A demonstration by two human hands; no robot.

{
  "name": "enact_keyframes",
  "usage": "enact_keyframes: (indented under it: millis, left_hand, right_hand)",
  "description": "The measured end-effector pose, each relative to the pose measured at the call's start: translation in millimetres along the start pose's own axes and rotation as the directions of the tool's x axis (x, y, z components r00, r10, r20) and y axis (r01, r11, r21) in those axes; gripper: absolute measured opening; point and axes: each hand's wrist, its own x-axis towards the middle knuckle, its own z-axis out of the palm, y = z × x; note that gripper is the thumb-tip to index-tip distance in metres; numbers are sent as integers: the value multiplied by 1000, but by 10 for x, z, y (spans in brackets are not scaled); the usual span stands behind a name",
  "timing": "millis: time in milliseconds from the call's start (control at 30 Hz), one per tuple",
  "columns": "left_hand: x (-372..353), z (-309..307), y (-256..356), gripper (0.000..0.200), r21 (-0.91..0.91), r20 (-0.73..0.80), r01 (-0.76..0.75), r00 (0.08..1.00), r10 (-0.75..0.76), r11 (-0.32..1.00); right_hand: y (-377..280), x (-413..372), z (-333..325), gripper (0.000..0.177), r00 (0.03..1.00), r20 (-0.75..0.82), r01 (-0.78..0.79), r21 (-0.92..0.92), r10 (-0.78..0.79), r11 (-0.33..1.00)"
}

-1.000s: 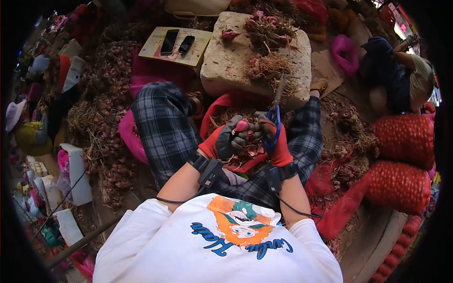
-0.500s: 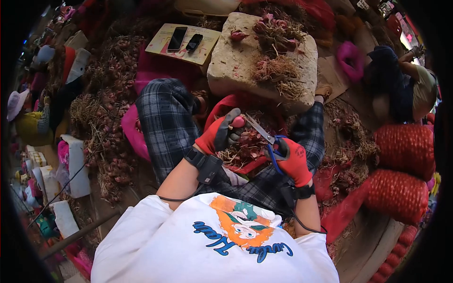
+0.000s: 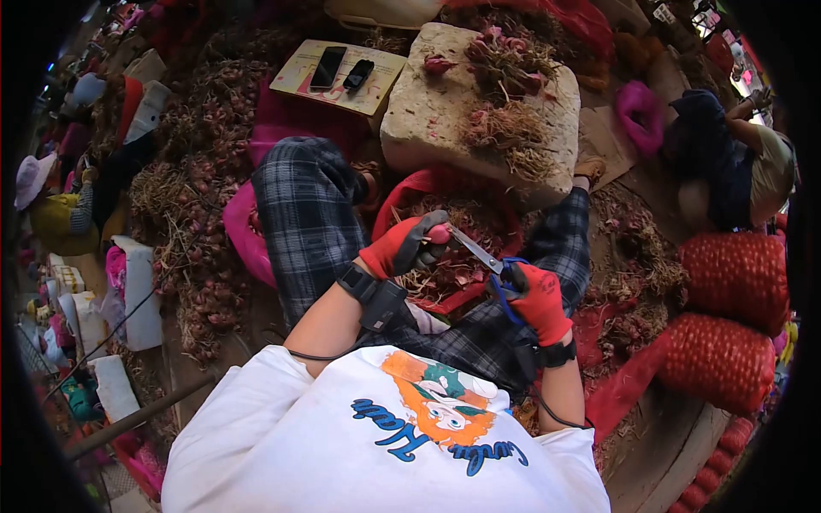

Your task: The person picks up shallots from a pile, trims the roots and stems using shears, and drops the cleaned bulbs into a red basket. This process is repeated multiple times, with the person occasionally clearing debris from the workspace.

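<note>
My left hand (image 3: 405, 245), in a red and dark grey glove, pinches a pink shallot (image 3: 439, 233) above a red-rimmed container (image 3: 511, 224) between my knees. In my right hand (image 3: 537, 299), gloved in red, are blue-handled scissors (image 3: 481, 256), their blades pointing up and left with the tip beside the shallot. Loose skins and dry trimmings (image 3: 445, 274) lie in the container below. Beyond it, a pale foam block (image 3: 419, 128) carries shallots with dry roots and stalks (image 3: 505, 64).
A board (image 3: 295, 73) with a phone (image 3: 328, 67) and a small black device (image 3: 358, 75) lies beside the block. Shallot heaps (image 3: 209, 171) spread at left. Full red net sacks (image 3: 718, 359) stand at right. Other people sit at far left (image 3: 64, 218) and right (image 3: 770, 171).
My left hand has shifted slightly right and turned, with the shallot now more to the right. The scissors and my right hand have moved slightly down, and their blades look closer together.
</note>
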Motion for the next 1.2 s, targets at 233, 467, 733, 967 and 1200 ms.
enact_keyframes:
  millis: [233, 467, 733, 967, 1200]
  left_hand:
    - [-3, -51, -47, 48, 150, -86, 52, 995, -39, 987]
    - [69, -25, -69, 49, 215, -73, 11, 997, 5, 976]
    - [-171, 23, 102, 40, 56, -243, -387, 889, 389, 920]
    - [-1444, -753, 1103, 41, 337, -541, -819, 235, 807, 465]
    - [-2146, -1270, 796, 36, 598, -561, -537, 249, 789, 595]
  right_hand:
    - [74, -84, 101, 24, 998, 70, -2, -66, 7, 998]
    - [102, -240, 414, 28, 895, 306, -446, 663, 325, 602]
    - [102, -84, 440, 37, 825, 289, -538, 664, 486, 519]
    - [139, -66, 460, 44, 767, 308, -562, 745, 562, 359]
    - [-202, -68, 370, 33, 780, 277, -533, 764, 561, 364]
